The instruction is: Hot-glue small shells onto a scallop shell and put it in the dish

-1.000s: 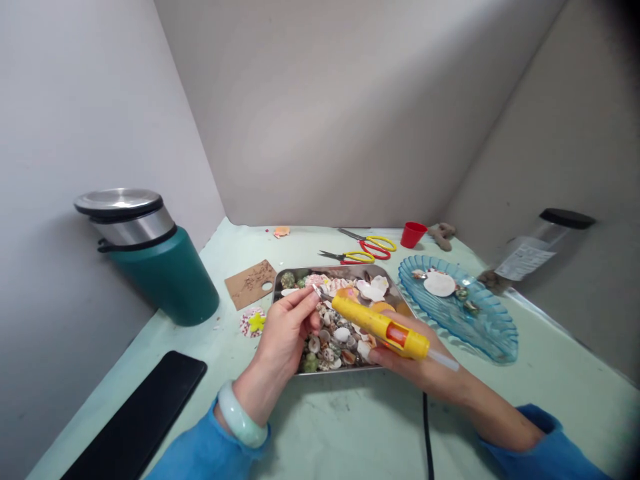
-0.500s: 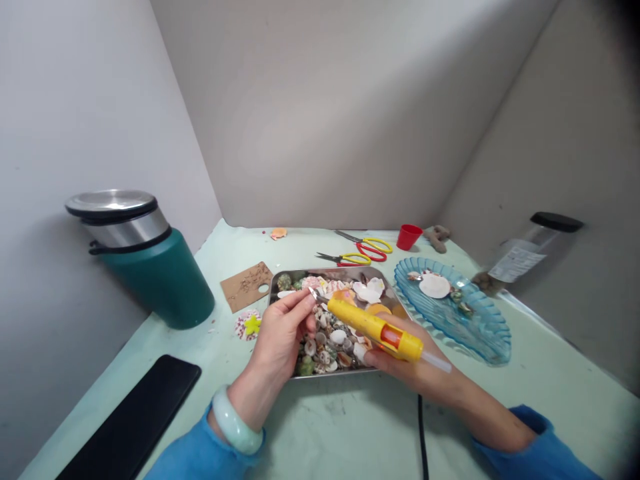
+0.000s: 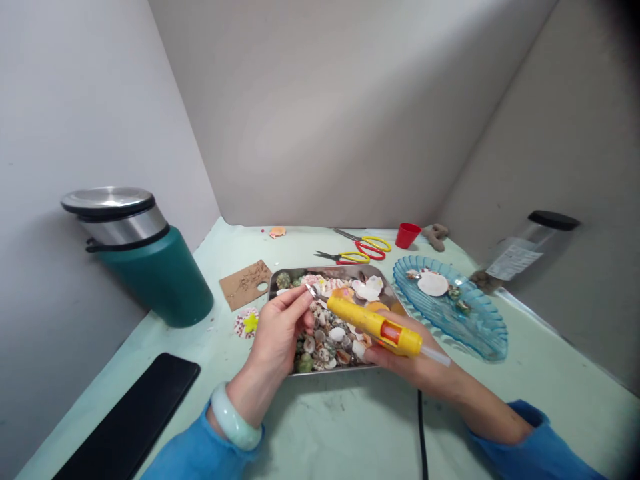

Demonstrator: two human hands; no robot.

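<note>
My right hand (image 3: 400, 340) is wrapped round a yellow hot glue gun (image 3: 370, 320), a clear glue stick (image 3: 436, 355) jutting from its back end. The gun's metal nozzle points left, right at the fingertips of my left hand (image 3: 285, 323). Those fingers pinch a small whitish piece (image 3: 311, 289), perhaps a shell; most of it is hidden. Both hands hover above a metal tray (image 3: 330, 372) filled with mixed seashells (image 3: 338, 334). Left of the tray lies a round shell piece with a yellow star-like shape (image 3: 250, 323) on it.
A teal bottle (image 3: 165, 280) and black phone (image 3: 130, 413) are at left, near a brown card (image 3: 244, 285). Behind the tray lie two scissors (image 3: 355, 257) and a red cup (image 3: 407, 235). On the right are a blue scalloped dish (image 3: 480, 327) and a clear jar (image 3: 520, 250). A black cord (image 3: 421, 427) runs frontward.
The nozzle still meets the pinched piece at my left fingertips. The whole view has shifted very slightly; otherwise both hands keep almost the same pose.
</note>
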